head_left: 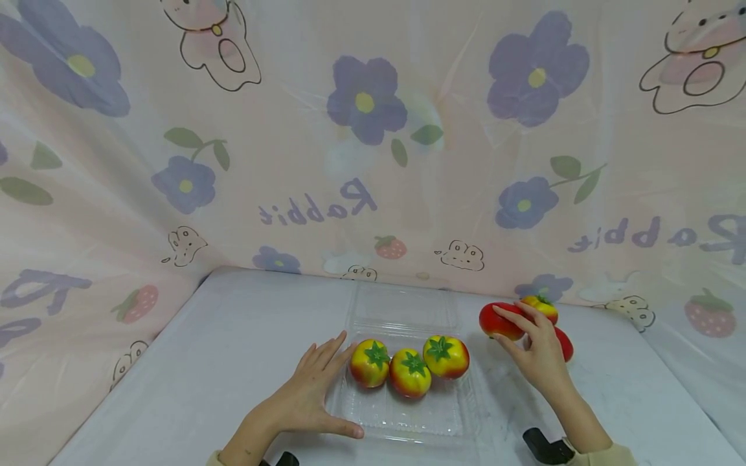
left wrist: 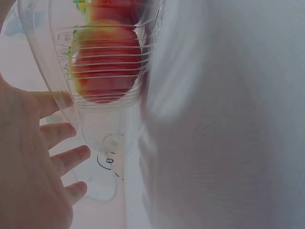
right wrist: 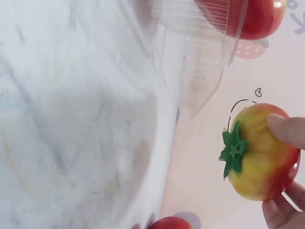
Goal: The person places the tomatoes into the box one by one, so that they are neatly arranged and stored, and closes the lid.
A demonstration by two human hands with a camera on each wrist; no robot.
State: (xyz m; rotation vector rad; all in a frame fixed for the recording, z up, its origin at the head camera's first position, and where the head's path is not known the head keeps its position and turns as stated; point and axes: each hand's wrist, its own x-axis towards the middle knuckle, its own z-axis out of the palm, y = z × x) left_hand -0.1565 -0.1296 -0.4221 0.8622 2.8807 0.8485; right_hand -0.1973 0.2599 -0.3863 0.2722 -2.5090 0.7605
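Observation:
My right hand (head_left: 542,356) pinches a red and yellow toy tomato (head_left: 498,320) between thumb and fingers, held above the table to the right of a clear plastic box (head_left: 402,424). In the right wrist view, that tomato's green leafy top (right wrist: 233,150) faces away from the palm. Three more toy tomatoes sit in the box, a left one (head_left: 367,366), a middle one (head_left: 410,373) and a right one (head_left: 447,357), their green tops upward. Beside the box's left side is my left hand (head_left: 305,398), fingers straight and spread, with fingertips at the rim (left wrist: 59,95).
Two other toy tomatoes, one yellow-red (head_left: 542,309) and one red (head_left: 565,344), lie beyond and behind the right hand. The clear lid (head_left: 402,309) lies folded back behind the box. A patterned curtain (head_left: 361,213) hangs along the white table's (head_left: 192,362) back edge.

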